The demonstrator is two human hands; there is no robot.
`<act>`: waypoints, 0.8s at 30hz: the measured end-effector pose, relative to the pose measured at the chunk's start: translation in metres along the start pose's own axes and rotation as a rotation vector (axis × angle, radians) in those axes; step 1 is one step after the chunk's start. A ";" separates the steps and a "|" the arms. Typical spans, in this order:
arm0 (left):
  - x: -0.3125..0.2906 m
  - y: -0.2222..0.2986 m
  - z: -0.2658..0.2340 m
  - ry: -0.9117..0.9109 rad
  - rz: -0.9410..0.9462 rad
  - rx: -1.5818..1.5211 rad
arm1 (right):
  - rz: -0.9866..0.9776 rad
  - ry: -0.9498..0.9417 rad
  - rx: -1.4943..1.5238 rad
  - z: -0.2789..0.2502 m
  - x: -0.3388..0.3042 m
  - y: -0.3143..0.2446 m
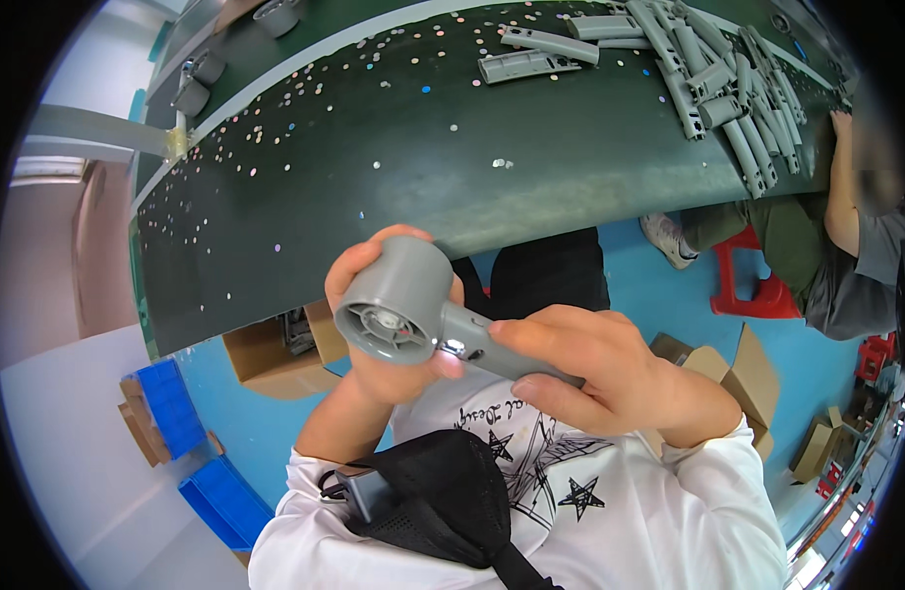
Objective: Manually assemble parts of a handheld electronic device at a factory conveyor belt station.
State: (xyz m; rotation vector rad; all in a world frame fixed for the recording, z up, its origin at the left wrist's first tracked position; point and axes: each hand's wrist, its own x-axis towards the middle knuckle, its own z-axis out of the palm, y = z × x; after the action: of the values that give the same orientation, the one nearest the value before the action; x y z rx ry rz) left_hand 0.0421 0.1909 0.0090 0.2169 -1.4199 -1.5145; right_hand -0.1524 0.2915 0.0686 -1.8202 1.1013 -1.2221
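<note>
At the centre of the head view, a grey handheld fan is held above the person's lap, just off the near edge of the green bench. The left hand is curled round its drum-shaped head, whose ribbed opening faces about seven o'clock. The right hand grips the handle, which runs out between three and four o'clock, with thumb and fingers on it. Toward one o'clock, a heap of grey handles lies on the bench, and small pale dots are scattered over the surface. An open cardboard box sits between eight and nine o'clock, with a blue bin near it at eight. At three o'clock are a red stool and a seated co-worker. A black pouch hangs at six.
</note>
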 end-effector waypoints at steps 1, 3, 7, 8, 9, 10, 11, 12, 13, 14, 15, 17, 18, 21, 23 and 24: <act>0.001 0.001 -0.001 0.004 0.004 0.002 | -0.003 -0.005 0.000 0.001 0.000 0.001; 0.001 0.000 0.000 -0.078 0.052 0.011 | -0.046 -0.011 0.021 0.002 -0.004 0.004; -0.001 -0.008 -0.001 -0.108 0.093 -0.017 | -0.088 -0.064 -0.024 0.002 -0.009 0.006; -0.002 -0.009 -0.004 -0.102 0.052 -0.064 | 0.062 -0.107 0.126 0.005 -0.008 0.004; -0.002 -0.008 -0.007 -0.097 0.009 -0.112 | 0.211 -0.148 0.277 0.007 -0.008 0.003; -0.001 -0.008 -0.008 -0.104 -0.003 -0.116 | 0.218 -0.136 0.281 0.008 -0.012 0.002; 0.000 -0.008 -0.007 -0.099 -0.017 -0.243 | 0.325 -0.093 0.709 0.009 -0.017 0.001; 0.002 -0.008 -0.007 -0.092 -0.035 -0.369 | 0.419 -0.040 1.139 0.009 -0.023 0.001; 0.003 -0.007 -0.008 -0.063 -0.052 -0.409 | 0.417 -0.071 1.161 0.003 -0.022 0.000; 0.005 -0.007 -0.008 -0.075 -0.062 -0.414 | 0.413 -0.054 1.162 0.001 -0.021 0.001; 0.007 -0.007 -0.008 -0.084 -0.040 -0.471 | 0.442 -0.088 1.168 0.000 -0.020 0.001; 0.010 -0.007 -0.010 -0.101 -0.062 -0.607 | 0.485 -0.113 1.210 -0.003 -0.020 0.001; 0.010 -0.009 -0.009 -0.112 -0.066 -0.610 | 0.479 -0.102 1.208 -0.004 -0.018 -0.001; 0.010 -0.005 -0.007 -0.043 -0.014 -0.413 | 0.448 -0.198 0.734 -0.012 -0.010 -0.006; 0.011 0.005 -0.006 -0.037 -0.035 -0.150 | 0.367 -0.188 0.408 -0.008 -0.007 -0.010; 0.009 0.001 -0.013 -0.123 0.034 -0.023 | 0.279 -0.165 0.085 -0.006 -0.005 -0.009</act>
State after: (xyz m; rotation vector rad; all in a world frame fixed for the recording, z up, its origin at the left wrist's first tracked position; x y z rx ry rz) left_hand 0.0470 0.1758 0.0106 0.0856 -1.4942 -1.5375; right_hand -0.1565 0.2994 0.0767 -1.6088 1.1470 -0.9248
